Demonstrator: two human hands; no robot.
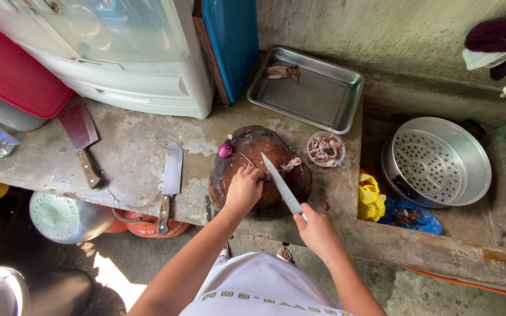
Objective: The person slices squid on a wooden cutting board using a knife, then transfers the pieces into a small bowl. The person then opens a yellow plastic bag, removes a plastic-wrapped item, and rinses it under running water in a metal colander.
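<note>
Cleaver (81, 140), metal tray (323, 99), steamer pot (440, 161)

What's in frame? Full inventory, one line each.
Round dark wooden chopping block: 1, brown, counter centre.
Long steel knife: 1, silver blade, over the block.
Small purple onion: 1, block's left edge.
Meat scrap: 1, pinkish, on the block.
Small clear bowl of cut meat: 1, right of the block.
Rectangular metal tray: 1, silver, behind the block, one meat piece inside.
Cleavers: 2, wooden handles; one far left, one beside the block.
Perforated metal steamer pot: 1, silver, right.
Yellow plastic bag: 1, beside the steamer.
Left hand: on the block, fingers pressing down.
Right hand: grip closed on the knife handle.
</note>
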